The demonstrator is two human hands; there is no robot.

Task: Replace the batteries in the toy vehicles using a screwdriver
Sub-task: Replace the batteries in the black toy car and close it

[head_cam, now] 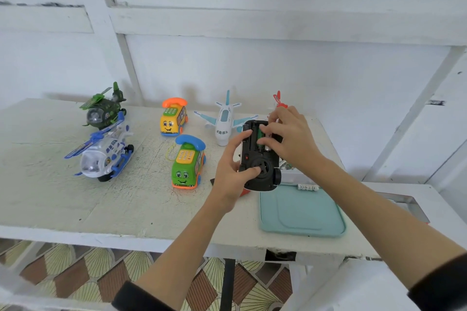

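Left hand (231, 171) grips upturned toy vehicle (260, 159); right hand (288, 139) pinches battery (261, 137), lying along the vehicle's length.

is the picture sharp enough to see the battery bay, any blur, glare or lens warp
Head view: even, soft daylight with no glare; faint shadows fall on the wall behind the green toy helicopter. The upturned black toy underside is slightly soft, its battery bay half hidden by the right hand; the left hand steadies it. Wide-angle warp bends the white table edge.
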